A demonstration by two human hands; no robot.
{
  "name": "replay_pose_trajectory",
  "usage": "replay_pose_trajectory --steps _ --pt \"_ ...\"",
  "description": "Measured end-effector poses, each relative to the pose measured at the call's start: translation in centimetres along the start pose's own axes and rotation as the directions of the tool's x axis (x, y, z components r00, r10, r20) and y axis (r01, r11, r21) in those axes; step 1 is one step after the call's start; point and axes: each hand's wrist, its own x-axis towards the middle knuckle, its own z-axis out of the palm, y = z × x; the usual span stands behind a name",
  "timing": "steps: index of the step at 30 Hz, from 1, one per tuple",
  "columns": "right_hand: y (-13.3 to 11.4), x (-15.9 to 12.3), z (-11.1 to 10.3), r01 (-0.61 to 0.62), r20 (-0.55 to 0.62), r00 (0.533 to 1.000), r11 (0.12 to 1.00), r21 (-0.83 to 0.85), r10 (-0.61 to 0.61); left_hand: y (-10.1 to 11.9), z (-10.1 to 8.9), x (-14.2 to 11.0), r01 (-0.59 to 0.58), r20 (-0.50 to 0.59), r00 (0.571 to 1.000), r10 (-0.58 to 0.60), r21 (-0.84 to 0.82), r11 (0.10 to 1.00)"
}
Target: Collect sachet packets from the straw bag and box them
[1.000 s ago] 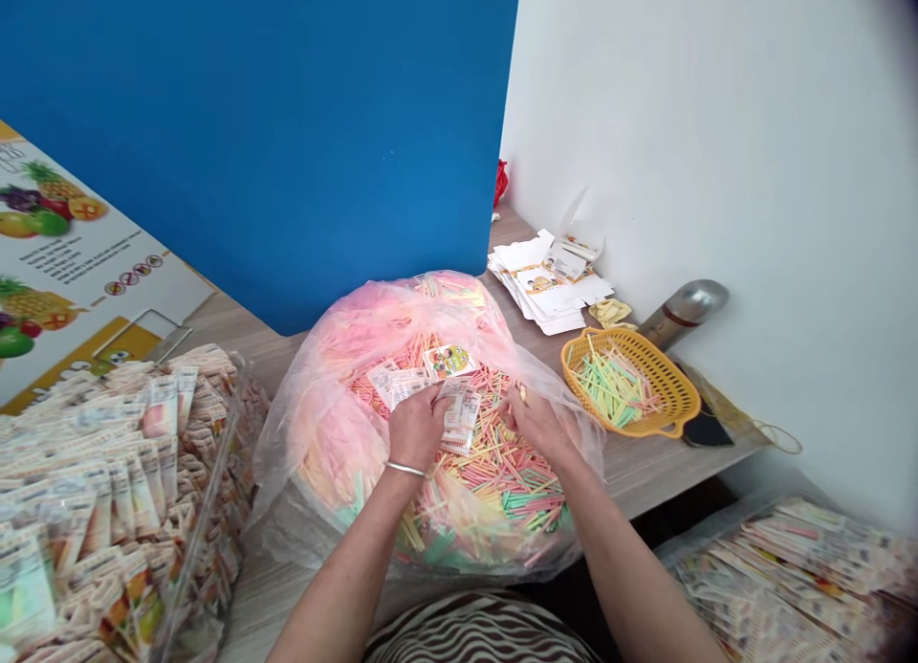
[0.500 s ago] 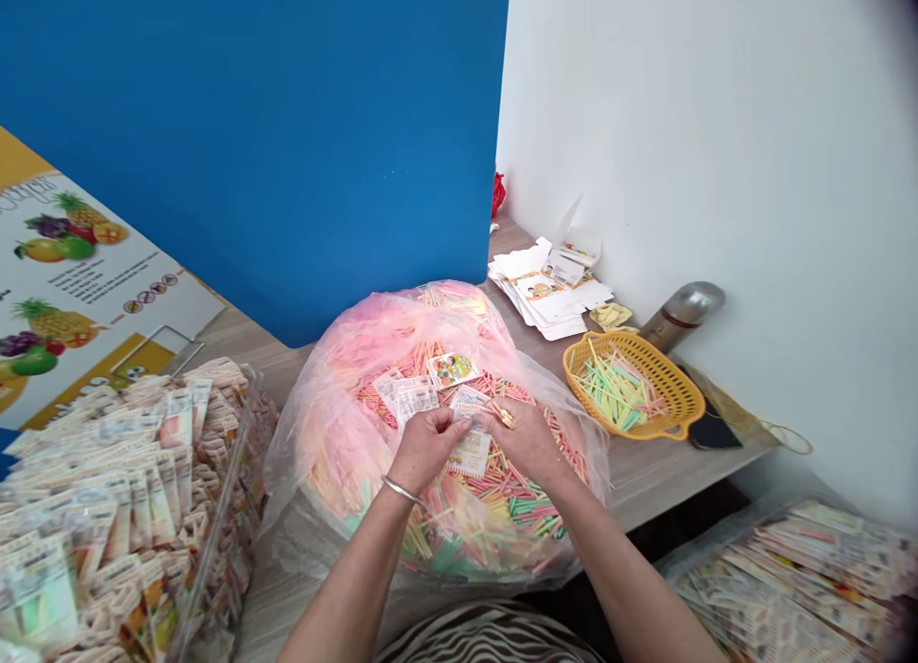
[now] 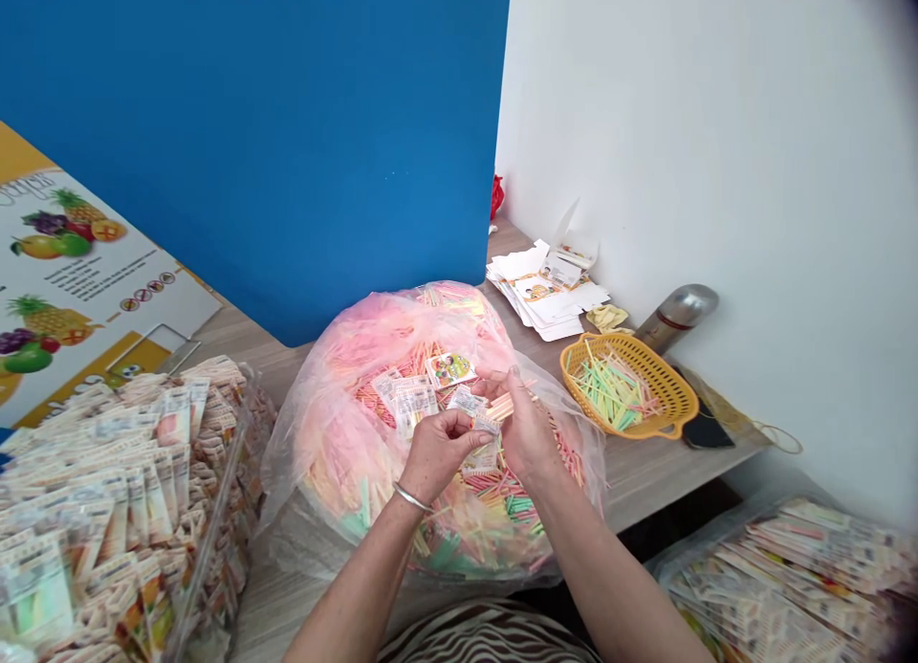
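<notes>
Pastel sticks (image 3: 494, 510) fill a clear plastic bag (image 3: 301, 472) with printed packets (image 3: 405, 400) lying on top. Above them, the left hand (image 3: 437, 457) pinches a small packet (image 3: 469, 402) narrowly while the right hand (image 3: 523, 424) grips a few sticks (image 3: 508, 407). Beside the bag, an orange plastic basket (image 3: 627, 386) holds more sticks; a clear bin (image 3: 236, 424) of sealed packets stands left, flattened cartons (image 3: 545, 290) beyond.

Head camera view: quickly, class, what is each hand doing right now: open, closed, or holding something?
Left hand: closed, pinching a printed paper card.
Right hand: closed, holding a few colored sticks.
</notes>
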Motion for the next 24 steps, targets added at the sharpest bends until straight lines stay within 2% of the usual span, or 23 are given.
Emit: replay_pose_trajectory --steps 3,7,10,13,15,16,18,20,21,22,24 --pt "0.4 -0.6 -0.2 0.017 0.045 0.999 0.990 -0.143 -0.011 0.1 0.1 -0.2 -0.035 -0.010 0.999 0.035 -0.003 0.999" --pt "-0.1 -0.8 -0.8 0.063 0.169 0.986 0.944 -0.325 -0.008 0.0 0.3 -0.4 -0.119 0.050 0.992 0.117 0.037 0.992" --pt "-0.6 -0.8 -1.2 0.196 0.254 0.963 0.873 -0.447 -0.086 -0.5 0.7 -0.3 -0.141 0.058 0.988 0.143 -0.026 0.990" --pt "-1.0 -1.0 -1.1 0.325 0.263 0.942 0.752 -0.574 -0.207 -1.1 1.4 -0.3 -0.154 0.038 0.987 0.159 -0.102 0.983" --pt "-1.4 -1.1 -1.1 0.384 0.344 0.916 0.701 -0.600 -0.207 -1.5 1.6 -0.4 -0.162 0.031 0.986 0.166 -0.106 0.981" --pt "-1.6 -1.2 -1.3 0.394 0.381 0.905 0.710 -0.583 -0.189 -1.6 1.6 -0.5 -0.164 0.022 0.986 0.167 -0.097 0.982" --pt "-1.9 -1.0 -2.0 0.369 0.376 0.910 0.763 -0.531 -0.178 -1.9 1.1 -0.4 -0.173 -0.045 0.985 0.170 -0.084 0.981" --pt "-2.1 -0.6 -3.4 0.334 0.286 0.936 0.765 -0.551 -0.203 -2.3 -0.2 0.1 -0.194 -0.191 0.966 0.174 -0.087 0.977" --pt "-2.0 -0.3 -4.4 0.330 0.260 0.942 0.723 -0.607 -0.212 -2.6 -1.1 0.5 -0.205 -0.285 0.943 0.172 -0.092 0.974" --pt "-1.8 0.0 -5.5 0.333 0.283 0.941 0.645 -0.688 -0.184 -2.9 -2.2 1.0 -0.212 -0.365 0.916 0.169 -0.081 0.974" --pt "-1.0 0.4 -7.7 0.365 0.356 0.929 0.390 -0.845 -0.096 -3.7 -4.6 2.2 -0.200 -0.504 0.852 0.139 -0.069 0.977"
